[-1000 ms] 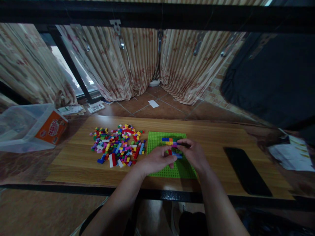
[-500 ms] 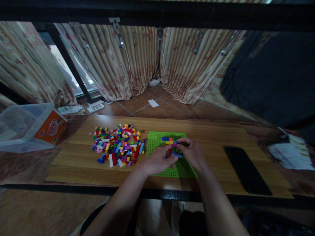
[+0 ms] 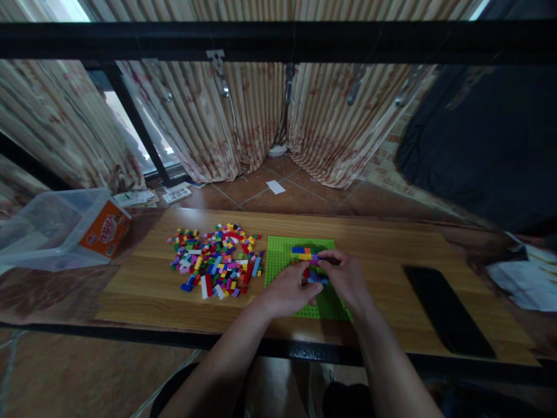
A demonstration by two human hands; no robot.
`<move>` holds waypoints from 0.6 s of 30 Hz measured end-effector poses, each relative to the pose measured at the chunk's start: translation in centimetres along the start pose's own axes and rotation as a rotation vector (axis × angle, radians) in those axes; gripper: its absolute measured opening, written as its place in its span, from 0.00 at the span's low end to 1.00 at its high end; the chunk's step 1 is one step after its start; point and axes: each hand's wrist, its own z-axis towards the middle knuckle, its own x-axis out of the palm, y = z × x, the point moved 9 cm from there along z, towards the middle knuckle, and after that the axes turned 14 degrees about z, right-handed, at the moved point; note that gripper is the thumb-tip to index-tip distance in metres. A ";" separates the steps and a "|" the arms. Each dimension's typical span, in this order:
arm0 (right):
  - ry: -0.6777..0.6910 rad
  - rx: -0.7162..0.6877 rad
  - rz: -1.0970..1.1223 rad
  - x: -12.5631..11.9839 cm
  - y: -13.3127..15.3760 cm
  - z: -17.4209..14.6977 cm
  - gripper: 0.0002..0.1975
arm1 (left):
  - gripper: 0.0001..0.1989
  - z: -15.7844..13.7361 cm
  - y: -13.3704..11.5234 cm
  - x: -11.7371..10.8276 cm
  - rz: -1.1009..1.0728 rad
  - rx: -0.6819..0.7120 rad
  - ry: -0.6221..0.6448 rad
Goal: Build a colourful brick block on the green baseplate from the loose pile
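Observation:
A multicoloured toy brick build (image 3: pixel 304 253), with blue, orange, yellow, purple and red bricks, is over the green studded baseplate (image 3: pixel 277 252). Whether it is attached to the plate or held just above it, I cannot tell. My left hand (image 3: pixel 290 289) grips the near left side of the build, thumb and fingers closed round its lower blue and red bricks. On the right side my right hand (image 3: pixel 346 276) pinches the build near its purple bricks. The fingers of both hands hide part of it.
Loose toy bricks (image 3: pixel 217 261) lie in a wide pile left of the baseplate on the wooden tabletop (image 3: pixel 143 278). A clear plastic bin (image 3: pixel 61 226) with an orange label stands at the far left. To the right lies a dark flat phone-shaped object (image 3: pixel 448 310). A black bar (image 3: pixel 278 42) crosses above.
The whole scene has shifted slightly right and down in the view. Both hands stay on the brick build, with only a small shift of the fingers.

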 end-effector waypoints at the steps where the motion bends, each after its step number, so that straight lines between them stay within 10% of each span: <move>1: 0.002 0.009 0.002 0.0 -0.1 0.0 0.11 | 0.26 0.0 -0.1 0.0 0.002 0.001 -0.005; 18: -0.023 0.049 -0.260 -0.5 -0.9 0.4 0.17 | 0.22 -0.3 -0.6 -0.6 0.111 0.009 -0.029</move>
